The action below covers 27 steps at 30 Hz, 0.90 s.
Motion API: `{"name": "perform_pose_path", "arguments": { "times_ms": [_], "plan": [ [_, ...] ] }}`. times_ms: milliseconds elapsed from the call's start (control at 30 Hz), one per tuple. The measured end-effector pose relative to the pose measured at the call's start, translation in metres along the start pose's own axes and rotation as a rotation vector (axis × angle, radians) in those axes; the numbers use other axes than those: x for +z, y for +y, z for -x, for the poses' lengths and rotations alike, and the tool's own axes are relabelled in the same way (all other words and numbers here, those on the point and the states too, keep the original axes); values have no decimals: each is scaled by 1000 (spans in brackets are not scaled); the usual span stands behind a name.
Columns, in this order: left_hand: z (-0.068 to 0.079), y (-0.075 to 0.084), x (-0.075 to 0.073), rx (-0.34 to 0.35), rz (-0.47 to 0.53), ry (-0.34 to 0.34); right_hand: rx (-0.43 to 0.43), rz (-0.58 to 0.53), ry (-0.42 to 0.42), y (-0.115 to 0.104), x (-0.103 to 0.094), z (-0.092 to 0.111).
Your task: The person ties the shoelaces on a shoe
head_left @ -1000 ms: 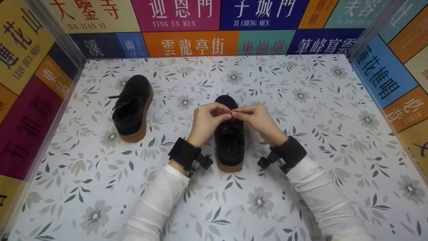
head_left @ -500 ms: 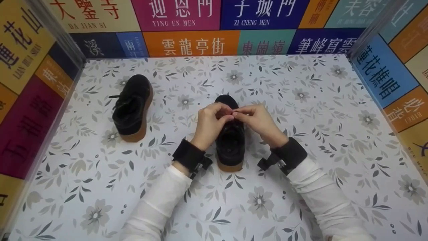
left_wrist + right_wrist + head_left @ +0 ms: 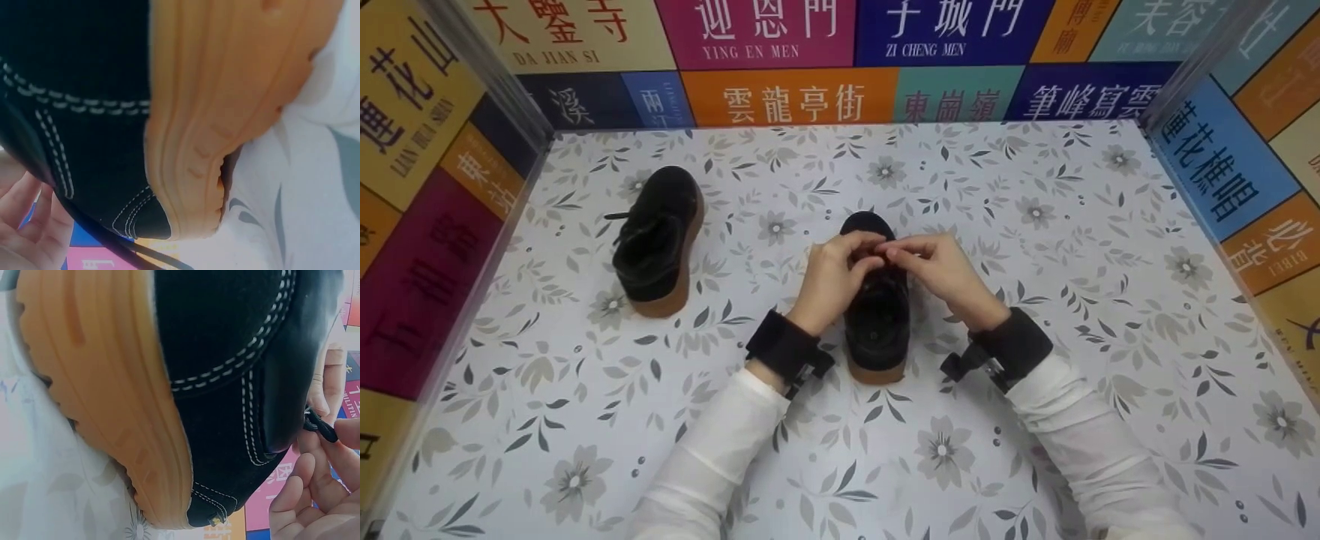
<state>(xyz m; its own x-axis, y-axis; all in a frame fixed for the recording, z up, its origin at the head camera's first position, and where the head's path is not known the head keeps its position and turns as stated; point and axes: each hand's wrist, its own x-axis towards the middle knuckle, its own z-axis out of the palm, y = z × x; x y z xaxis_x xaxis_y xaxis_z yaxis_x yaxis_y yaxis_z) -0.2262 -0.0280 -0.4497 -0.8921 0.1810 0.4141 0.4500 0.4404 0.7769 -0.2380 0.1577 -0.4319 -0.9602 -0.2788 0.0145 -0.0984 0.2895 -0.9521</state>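
A black shoe (image 3: 877, 360) with a tan sole stands toe-away in front of me, both hands over its lacing. My right hand (image 3: 949, 274) pinches a black shoelace (image 3: 323, 426) between thumb and forefinger, plain in the right wrist view. Opposite it, my left hand (image 3: 829, 277) has curled fingers meeting the right fingertips at the lace; its grip is partly hidden. A dark lace strand (image 3: 126, 247) hangs past the toe in the left wrist view. The shoe's side (image 3: 84, 140) carries white double stitching.
A second black shoe (image 3: 673, 196) with a tan sole lies to the left, a lace end sticking out from it. The table (image 3: 1035, 300) has a white floral cover. Colourful lettered panels (image 3: 787, 97) wall the back and sides.
My left hand has shifted slightly right over the shoe, and its thumb has drawn a little away from its forefinger. The right fingers have moved slightly. Both shoes stay in place.
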Motion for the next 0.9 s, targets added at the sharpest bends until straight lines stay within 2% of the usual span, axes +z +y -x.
{"name": "perform_pose_path", "arguments": {
  "times_ms": [200, 400, 533, 733, 900],
  "plan": [
    [-1, -1, 1, -24, 49, -21, -10, -74, -3, 1, -2, -1],
    [1, -1, 1, -21, 7, 9, -10, -140, -12, 5, -4, 0],
    [2, -1, 1, -9, -4, 23, -31, -81, 13, 8, -2, 1],
    [3, -2, 1, 32, -44, 31, -66, 99, 71, 10, -2, 5],
    [5, -1, 1, 77, -118, 18, -77, 205, 58, 12, -4, 6]
  ]
}}
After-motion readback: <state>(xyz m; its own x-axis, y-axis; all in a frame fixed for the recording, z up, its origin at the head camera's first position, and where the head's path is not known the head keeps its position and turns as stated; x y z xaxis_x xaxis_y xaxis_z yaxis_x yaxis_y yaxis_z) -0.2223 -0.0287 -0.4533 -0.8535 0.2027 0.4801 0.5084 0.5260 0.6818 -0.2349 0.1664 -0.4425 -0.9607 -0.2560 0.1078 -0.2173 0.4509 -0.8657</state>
